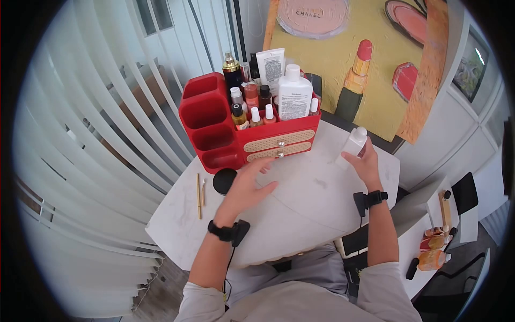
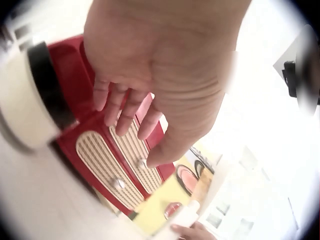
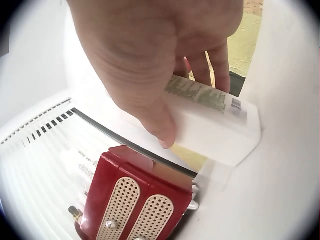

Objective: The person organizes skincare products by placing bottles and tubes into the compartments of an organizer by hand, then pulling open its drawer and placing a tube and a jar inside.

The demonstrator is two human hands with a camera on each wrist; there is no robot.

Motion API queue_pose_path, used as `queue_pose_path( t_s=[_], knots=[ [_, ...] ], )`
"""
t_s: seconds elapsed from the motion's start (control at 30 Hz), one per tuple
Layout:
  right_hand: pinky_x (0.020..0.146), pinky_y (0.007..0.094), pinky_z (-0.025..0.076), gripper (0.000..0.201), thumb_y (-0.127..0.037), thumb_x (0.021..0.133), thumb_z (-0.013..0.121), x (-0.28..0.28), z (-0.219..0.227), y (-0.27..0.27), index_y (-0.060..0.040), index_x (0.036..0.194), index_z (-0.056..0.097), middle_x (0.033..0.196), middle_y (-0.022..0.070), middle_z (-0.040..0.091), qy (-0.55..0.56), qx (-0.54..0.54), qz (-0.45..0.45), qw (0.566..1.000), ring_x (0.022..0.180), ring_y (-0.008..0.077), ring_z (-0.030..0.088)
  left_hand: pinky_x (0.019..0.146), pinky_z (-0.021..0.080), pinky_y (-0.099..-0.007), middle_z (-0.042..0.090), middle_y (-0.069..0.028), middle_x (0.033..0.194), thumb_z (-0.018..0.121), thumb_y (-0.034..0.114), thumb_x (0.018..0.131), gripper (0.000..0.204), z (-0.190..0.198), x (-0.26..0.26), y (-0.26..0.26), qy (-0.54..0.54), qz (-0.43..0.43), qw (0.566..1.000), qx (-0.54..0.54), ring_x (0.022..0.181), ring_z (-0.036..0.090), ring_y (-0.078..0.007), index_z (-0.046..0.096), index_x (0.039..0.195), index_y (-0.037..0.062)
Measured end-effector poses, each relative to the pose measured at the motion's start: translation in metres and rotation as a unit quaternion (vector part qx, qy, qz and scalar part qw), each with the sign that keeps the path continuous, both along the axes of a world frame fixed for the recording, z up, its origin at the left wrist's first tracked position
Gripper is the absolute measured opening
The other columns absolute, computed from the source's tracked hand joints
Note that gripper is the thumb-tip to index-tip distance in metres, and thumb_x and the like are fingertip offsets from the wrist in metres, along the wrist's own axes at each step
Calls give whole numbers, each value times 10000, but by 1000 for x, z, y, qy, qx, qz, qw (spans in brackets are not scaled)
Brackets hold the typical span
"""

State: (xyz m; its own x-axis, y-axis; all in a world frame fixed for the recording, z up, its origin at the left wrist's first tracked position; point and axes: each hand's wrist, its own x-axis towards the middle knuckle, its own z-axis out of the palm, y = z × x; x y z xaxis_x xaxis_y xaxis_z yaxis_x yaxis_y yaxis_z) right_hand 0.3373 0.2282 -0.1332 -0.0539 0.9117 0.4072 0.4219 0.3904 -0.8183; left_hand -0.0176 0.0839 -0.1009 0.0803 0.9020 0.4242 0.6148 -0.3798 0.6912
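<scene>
My right hand (image 1: 368, 163) grips a white squared bottle (image 1: 354, 144) over the right side of the table, thumb on one side and fingers on the other. Green print and a small barcode show on the bottle (image 3: 215, 127) in the right wrist view. My left hand (image 1: 248, 187) holds nothing; its fingers are loosely extended in front of a red cosmetics organizer (image 1: 228, 152). Two woven drawer fronts (image 2: 111, 170) with round knobs show beyond those fingers in the left wrist view. Beside the left wrist stands a white jar with a black lid (image 1: 225, 181).
Several bottles and tubes fill the organizer's top, including a large white bottle (image 1: 295, 94); its left compartments are bare. Two thin gold sticks (image 1: 199, 196) lie on the white table (image 1: 300, 214). Behind stands a makeup painting (image 1: 316, 59); vertical blinds (image 1: 102, 134) hang at left.
</scene>
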Motion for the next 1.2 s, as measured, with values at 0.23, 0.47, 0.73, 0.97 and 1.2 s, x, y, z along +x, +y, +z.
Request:
queue_pose_path(
  t_s=[0.23,0.47,0.73,0.97,1.2],
  knots=[
    [934,347,569,564,-127,795,910,-7,4,-18,-7,1241,586,1114,126,751,61,-8,30,998,1047,211,740,822,560,-305,674,-108,1220,775,113,902,607,-57,15,66,-151,-18,985,-76,948,649,-157,557,1468,92],
    [975,356,564,602,-67,772,912,-11,2,-43,6,1271,584,1137,145,748,55,-16,65,996,1092,227,733,802,558,-270,643,-131,1307,736,72,919,538,-52,28,50,-238,-41,963,-118,870,665,-113,588,1436,93],
    [993,370,560,642,-52,750,915,-10,4,-57,6,1285,564,1153,160,744,40,-22,47,998,1103,260,732,805,553,-255,661,-103,1247,669,-11,921,514,-74,33,40,-291,-71,946,-128,928,681,-126,607,1424,79],
    [1011,384,536,631,-21,727,897,-32,73,-71,-5,1271,578,1187,167,720,1,106,139,985,1139,317,708,889,520,-254,664,-53,1287,661,8,971,490,-58,54,-41,-221,-85,953,-186,1079,636,-102,598,1452,76],
    [957,456,544,591,40,725,816,-114,80,-60,-36,1277,617,1291,143,583,-299,135,345,879,1159,366,641,882,510,-253,669,-31,1252,636,4,971,496,-62,62,-52,-213,-94,958,-170,1061,638,-109,597,1460,77]
  ],
)
